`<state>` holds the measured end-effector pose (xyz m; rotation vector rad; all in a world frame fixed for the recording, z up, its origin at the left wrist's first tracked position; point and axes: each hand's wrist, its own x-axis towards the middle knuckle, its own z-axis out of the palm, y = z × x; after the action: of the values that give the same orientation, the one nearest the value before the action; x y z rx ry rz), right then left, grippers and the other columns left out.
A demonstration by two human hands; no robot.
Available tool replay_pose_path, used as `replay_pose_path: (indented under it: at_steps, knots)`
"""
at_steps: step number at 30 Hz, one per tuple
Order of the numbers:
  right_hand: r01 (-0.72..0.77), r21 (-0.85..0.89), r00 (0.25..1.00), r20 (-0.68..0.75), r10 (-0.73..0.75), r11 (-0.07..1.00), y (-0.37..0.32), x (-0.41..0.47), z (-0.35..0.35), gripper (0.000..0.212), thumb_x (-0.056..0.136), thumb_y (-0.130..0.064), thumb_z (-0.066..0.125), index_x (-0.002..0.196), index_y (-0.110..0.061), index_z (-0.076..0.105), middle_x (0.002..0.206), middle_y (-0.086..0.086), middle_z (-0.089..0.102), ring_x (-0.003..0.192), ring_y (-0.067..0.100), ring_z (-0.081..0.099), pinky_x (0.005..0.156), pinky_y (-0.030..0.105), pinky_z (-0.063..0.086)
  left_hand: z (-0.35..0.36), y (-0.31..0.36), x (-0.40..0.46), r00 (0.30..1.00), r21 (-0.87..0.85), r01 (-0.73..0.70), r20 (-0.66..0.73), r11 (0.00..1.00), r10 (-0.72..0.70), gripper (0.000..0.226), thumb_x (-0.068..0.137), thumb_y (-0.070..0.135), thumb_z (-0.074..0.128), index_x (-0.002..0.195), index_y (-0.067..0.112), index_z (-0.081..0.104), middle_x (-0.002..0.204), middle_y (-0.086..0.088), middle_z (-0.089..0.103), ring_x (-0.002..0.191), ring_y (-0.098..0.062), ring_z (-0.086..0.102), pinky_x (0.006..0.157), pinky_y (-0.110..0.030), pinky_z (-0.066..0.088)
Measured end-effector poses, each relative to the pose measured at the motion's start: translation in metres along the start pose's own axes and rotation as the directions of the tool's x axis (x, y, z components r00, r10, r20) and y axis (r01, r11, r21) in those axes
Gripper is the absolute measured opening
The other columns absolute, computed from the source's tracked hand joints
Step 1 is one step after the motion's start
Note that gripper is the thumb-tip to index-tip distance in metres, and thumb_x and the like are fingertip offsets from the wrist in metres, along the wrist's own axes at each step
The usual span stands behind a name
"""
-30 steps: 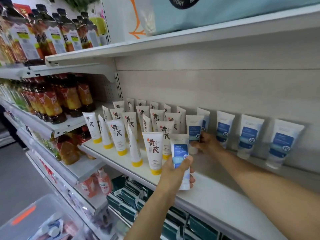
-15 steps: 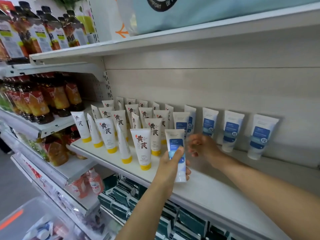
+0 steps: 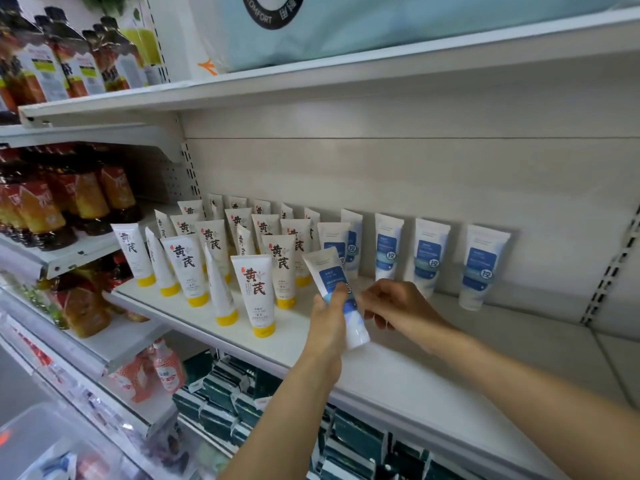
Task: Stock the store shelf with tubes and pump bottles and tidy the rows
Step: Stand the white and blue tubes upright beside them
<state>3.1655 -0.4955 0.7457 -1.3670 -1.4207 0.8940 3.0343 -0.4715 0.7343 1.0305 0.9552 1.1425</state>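
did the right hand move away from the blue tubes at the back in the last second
Yes. The right hand has pulled forward from the blue tubes at the back wall toward the tilted blue tube held in the left hand.

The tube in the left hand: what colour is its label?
Blue label on a white tube, gripped by the left hand; head view.

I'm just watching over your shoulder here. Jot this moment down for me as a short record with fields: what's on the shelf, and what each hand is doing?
setting: white store shelf
held item: blue-label tube, tilted, cap down
left hand: grips the blue-label tube
right hand: fingers curled beside the tube; contact unclear
left group: yellow-cap tubes, several rows, caps down
back row: blue-label tubes leaning on the back wall
neighbouring shelves: drink bottles
shelf below: dark green packs
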Motion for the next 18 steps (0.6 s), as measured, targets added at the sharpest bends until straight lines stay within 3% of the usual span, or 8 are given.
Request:
replay_pose_path:
  at_steps: [4, 7, 9, 12, 14, 18]
  knots:
    - [0.026, -0.207, 0.998, 0.06, -0.013, 0.978, 0.008, -0.004, -0.002, 0.048, 0.059, -0.047, 0.083, 0.094, -0.019, 0.065, 0.079, -0.002, 0.067, 0.065, 0.004, 0.057, 0.059, 0.021, 0.045, 0.015, 0.004, -0.001, 0.999, 0.037, -0.031, 0.035, 0.999, 0.03, 0.019, 0.099, 0.031, 0.05, 0.116, 0.021, 0.048, 0.092, 0.006, 0.064, 0.081, -0.005, 0.062, 0.064, -0.019, 0.046]
    - [0.1, -0.212, 0.995, 0.045, -0.092, 0.972, 0.009, -0.002, -0.002, 0.034, 0.071, -0.029, 0.083, 0.098, -0.028, 0.062, 0.083, -0.013, 0.07, 0.069, -0.006, 0.063, 0.059, 0.011, 0.044, 0.024, 0.007, -0.001, 0.991, 0.073, -0.096, 0.105, 0.993, 0.089, 0.018, 0.098, 0.027, 0.055, 0.116, 0.026, 0.054, 0.1, 0.005, 0.069, 0.095, -0.011, 0.067, 0.078, -0.021, 0.05]
    - [0.125, -0.197, 0.992, 0.001, -0.127, 0.972, 0.011, 0.002, -0.004, 0.038, 0.075, -0.018, 0.081, 0.103, -0.032, 0.059, 0.084, -0.022, 0.068, 0.075, -0.013, 0.063, 0.061, 0.007, 0.044, 0.027, 0.009, 0.0, 0.984, 0.103, -0.12, 0.14, 0.987, 0.105, 0.024, 0.096, 0.024, 0.059, 0.12, 0.026, 0.057, 0.109, 0.001, 0.069, 0.101, -0.013, 0.066, 0.087, -0.025, 0.051]
    - [0.105, -0.276, 0.988, -0.082, -0.133, 0.955, 0.018, 0.015, -0.005, 0.04, 0.075, -0.02, 0.082, 0.105, -0.029, 0.057, 0.091, -0.02, 0.066, 0.08, -0.008, 0.063, 0.064, 0.004, 0.043, 0.031, 0.01, 0.006, 0.982, 0.13, -0.133, 0.153, 0.983, 0.113, 0.032, 0.094, 0.017, 0.061, 0.125, 0.023, 0.055, 0.118, -0.001, 0.067, 0.101, -0.011, 0.065, 0.079, -0.016, 0.049]
    - [0.068, -0.296, 0.984, -0.14, -0.114, 0.953, 0.026, 0.027, -0.008, 0.039, 0.074, -0.022, 0.083, 0.103, -0.025, 0.058, 0.094, -0.011, 0.068, 0.084, 0.003, 0.065, 0.063, 0.006, 0.043, 0.032, 0.009, 0.009, 0.987, 0.131, -0.107, 0.13, 0.986, 0.09, 0.037, 0.095, 0.015, 0.06, 0.13, 0.02, 0.05, 0.12, 0.0, 0.063, 0.099, -0.011, 0.062, 0.077, -0.015, 0.046]
    - [-0.002, -0.293, 0.977, -0.205, -0.061, 0.956, 0.033, 0.044, -0.008, 0.046, 0.074, -0.028, 0.083, 0.111, -0.021, 0.057, 0.103, -0.007, 0.064, 0.093, 0.012, 0.062, 0.074, 0.021, 0.043, 0.024, -0.004, 0.019, 0.998, 0.144, 0.009, 0.064, 0.99, -0.018, 0.049, 0.096, 0.02, 0.058, 0.141, 0.017, 0.039, 0.131, -0.002, 0.055, 0.114, -0.017, 0.053, 0.102, -0.032, 0.043]
